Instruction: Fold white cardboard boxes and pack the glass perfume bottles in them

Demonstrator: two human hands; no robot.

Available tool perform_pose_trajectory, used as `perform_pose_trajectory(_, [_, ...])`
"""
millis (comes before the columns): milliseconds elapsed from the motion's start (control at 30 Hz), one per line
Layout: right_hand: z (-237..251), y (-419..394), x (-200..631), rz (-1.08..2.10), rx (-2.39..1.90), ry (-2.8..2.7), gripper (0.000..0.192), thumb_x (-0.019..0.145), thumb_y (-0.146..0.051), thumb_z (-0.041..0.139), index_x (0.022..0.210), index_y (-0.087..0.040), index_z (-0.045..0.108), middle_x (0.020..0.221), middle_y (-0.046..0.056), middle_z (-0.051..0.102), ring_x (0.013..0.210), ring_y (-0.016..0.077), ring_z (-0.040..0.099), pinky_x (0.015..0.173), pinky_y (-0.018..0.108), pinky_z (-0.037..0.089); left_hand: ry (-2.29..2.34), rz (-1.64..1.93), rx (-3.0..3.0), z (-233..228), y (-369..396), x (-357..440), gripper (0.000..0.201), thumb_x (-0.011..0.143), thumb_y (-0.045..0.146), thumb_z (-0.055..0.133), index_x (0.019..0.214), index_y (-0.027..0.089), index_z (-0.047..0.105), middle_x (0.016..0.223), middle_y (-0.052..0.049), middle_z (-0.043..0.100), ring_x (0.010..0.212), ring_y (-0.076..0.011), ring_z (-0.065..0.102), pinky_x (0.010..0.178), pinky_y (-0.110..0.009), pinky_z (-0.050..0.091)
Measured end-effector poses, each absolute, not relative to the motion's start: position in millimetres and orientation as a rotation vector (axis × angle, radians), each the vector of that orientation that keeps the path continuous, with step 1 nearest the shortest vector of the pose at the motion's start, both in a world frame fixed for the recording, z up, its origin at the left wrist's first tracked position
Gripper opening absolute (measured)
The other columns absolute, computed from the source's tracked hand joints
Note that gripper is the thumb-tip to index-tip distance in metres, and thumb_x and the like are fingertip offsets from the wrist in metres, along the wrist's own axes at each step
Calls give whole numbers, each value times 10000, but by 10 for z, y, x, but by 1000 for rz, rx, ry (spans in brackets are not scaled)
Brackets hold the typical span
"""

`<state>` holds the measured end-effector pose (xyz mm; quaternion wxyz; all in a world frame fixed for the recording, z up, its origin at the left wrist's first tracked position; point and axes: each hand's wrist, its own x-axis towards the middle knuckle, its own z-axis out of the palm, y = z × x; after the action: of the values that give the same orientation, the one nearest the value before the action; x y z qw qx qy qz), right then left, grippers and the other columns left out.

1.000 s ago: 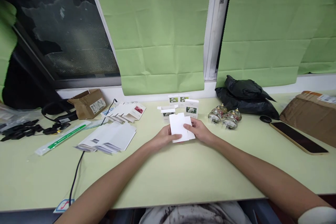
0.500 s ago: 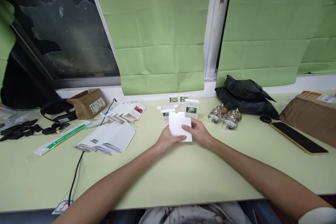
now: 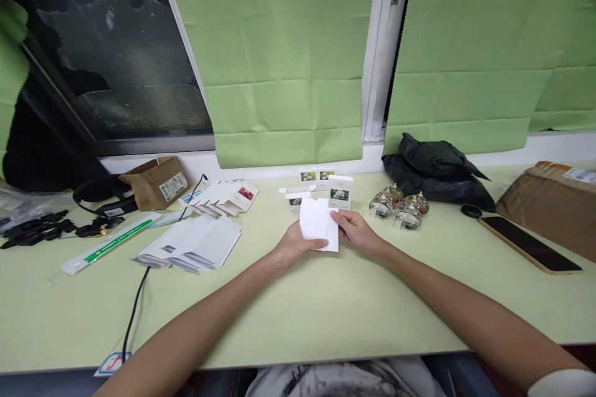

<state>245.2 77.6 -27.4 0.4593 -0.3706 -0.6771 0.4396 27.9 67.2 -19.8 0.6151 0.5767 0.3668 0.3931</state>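
Observation:
Between my hands is a flattened white paper box (image 3: 315,221), held up over the table with its plain side towards me. My left hand (image 3: 294,244) grips its left and lower edge, thumb across the front. On the right side, my right hand (image 3: 354,228) pinches the edge between thumb and fingers. Just behind stand small white boxes with flower pictures: one closed upright box (image 3: 340,193), one with its top flap raised (image 3: 298,196), and a pair farther back by the wall.
At the left lie a stack of flat white boxes (image 3: 198,243), a second stack (image 3: 228,197), a small cardboard box (image 3: 158,185) and a black cable (image 3: 135,310). To the right are shiny ornaments (image 3: 408,213), black plastic bags (image 3: 435,173), a phone (image 3: 528,244) and a large cardboard box (image 3: 552,205).
My right thumb has slid from the middle of the flat box to its right edge. The left hand keeps its grip, and the box has barely shifted.

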Motion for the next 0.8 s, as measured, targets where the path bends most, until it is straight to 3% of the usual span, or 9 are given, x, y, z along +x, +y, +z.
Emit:
perform_pose_trajectory(133, [-297, 779, 2473, 1212, -868, -1805, 566, 950, -685, 593, 672, -200, 509, 563, -66, 402, 523, 98, 322, 516, 265, 231, 914, 1028, 1274, -172, 704, 263, 704, 629, 285, 978, 1254, 169, 675, 1237, -126, 759, 1091, -301, 719, 817, -377, 617])
perform_pose_trajectory(333, [-267, 756, 2423, 1134, -834, -1817, 531, 961, -667, 580, 741, -184, 563, 724, -25, 515, 670, 124, 422, 621, 265, 330, 924, 1067, 1270, -184, 750, 240, 666, 654, 285, 959, 1241, 156, 672, 1209, -133, 760, 1027, -273, 721, 717, -313, 585])
perform_pose_trajectory(500, [-275, 718, 2423, 1250, -879, -1834, 467, 950, -649, 618, 821, -203, 566, 614, -66, 445, 558, 109, 369, 534, 257, 275, 957, 1085, 1287, -138, 754, 206, 612, 658, 316, 956, 1187, 152, 695, 1194, -133, 765, 1005, -269, 718, 704, -312, 565])
perform_pose_trajectory(800, [-279, 689, 2455, 1358, -871, -1891, 439, 948, -617, 645, 825, -197, 611, 560, -76, 409, 500, 94, 332, 472, 252, 231, 926, 1080, 1245, -195, 768, 194, 625, 646, 366, 971, 1185, 151, 739, 1237, -137, 770, 1111, -310, 724, 980, -432, 558])
